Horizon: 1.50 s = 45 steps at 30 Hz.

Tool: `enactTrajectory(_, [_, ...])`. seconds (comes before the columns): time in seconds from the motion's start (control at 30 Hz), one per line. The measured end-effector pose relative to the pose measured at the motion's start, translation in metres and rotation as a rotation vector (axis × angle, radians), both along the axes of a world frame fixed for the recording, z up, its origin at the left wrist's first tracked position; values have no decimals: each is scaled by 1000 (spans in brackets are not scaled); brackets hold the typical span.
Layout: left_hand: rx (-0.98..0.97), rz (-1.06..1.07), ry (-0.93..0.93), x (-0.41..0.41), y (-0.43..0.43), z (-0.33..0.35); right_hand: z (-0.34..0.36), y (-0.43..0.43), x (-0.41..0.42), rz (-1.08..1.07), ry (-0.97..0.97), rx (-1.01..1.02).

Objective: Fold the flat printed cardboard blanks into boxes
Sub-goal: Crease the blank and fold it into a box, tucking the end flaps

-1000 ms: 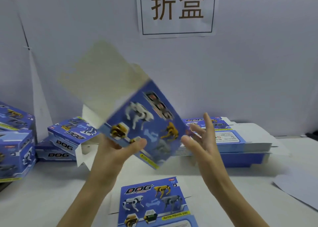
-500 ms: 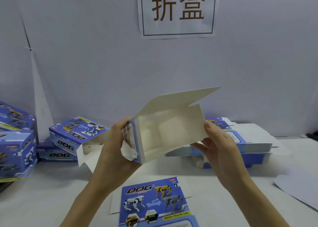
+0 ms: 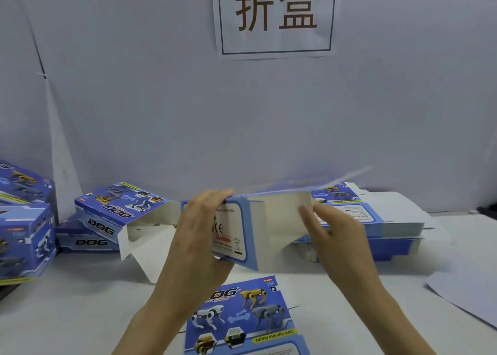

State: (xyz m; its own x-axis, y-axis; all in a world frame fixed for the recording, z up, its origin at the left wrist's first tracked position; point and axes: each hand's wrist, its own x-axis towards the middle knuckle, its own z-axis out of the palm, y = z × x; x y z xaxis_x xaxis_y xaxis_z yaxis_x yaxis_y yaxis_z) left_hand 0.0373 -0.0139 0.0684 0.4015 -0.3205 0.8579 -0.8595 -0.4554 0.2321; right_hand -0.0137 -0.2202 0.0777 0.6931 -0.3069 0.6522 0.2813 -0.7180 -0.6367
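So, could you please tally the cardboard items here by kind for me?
Boxes at left: 4
Held box: 1
Loose blank: 1
Blank stack: 1
Total: 7

Bright, even, cool light leaves only soft shadows on the white table (image 3: 67, 301), while the top flap (image 3: 309, 185) of the held blue-and-white printed cardboard box (image 3: 252, 233) smears with motion blur and the picture's edges bow slightly.
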Motion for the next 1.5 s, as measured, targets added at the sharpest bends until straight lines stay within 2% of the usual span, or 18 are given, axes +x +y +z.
enactTrajectory(0.07, [27, 19, -26, 0, 3, 4, -3, -4, 4, 65, 83, 70])
enactTrajectory(0.13, [14, 50, 5, 3, 9, 8, 0, -4, 2, 212, 101, 237])
enactTrajectory(0.2, [-91, 25, 171, 4, 13, 12, 9, -3, 1, 427, 96, 441])
enactTrajectory(0.27, [-242, -99, 407, 2, 16, 15, 17, -5, 0, 660, 115, 707])
enactTrajectory(0.3, [-304, -167, 513, 2, 18, 16, 19, -9, 0, 717, 131, 760])
enactTrajectory(0.43, [-391, -338, 761, -1, 18, 20, 11, -14, -1, 676, 332, 427])
enactTrajectory(0.5, [-357, -353, 867, -4, 16, 20, 4, -11, 0, 713, 354, 377])
enactTrajectory(0.6, [-348, -345, 922, -5, 15, 21, 0, -7, 3, 736, 324, 338])
enactTrajectory(0.73, [-694, -449, 1034, -5, 24, 31, -7, -11, 8, 704, 313, 369])
enactTrajectory(0.87, [-782, -455, 1138, 0, 30, 35, -13, -16, 9, 718, 333, 277])
enactTrajectory(0.93, [-886, -431, 1157, 2, 30, 36, -15, -17, 10, 712, 339, 259])
enactTrajectory(1.13, [-1045, -475, 1215, 7, 33, 36, -16, -25, 13, 675, 346, 329])
enactTrajectory(1.3, [-1109, -797, 1465, -3, 26, 40, -28, -20, 16, 746, 408, 454])
enactTrajectory(1.37, [-1046, -683, 1404, -3, 28, 39, -31, -18, 17, 726, 411, 442])
enactTrajectory(1.4, [-976, -510, 1294, 0, 29, 36, -32, -17, 17, 704, 402, 417])
enactTrajectory(1.5, [-653, 41, 793, 3, 34, 32, -33, -13, 18, 657, 373, 344])
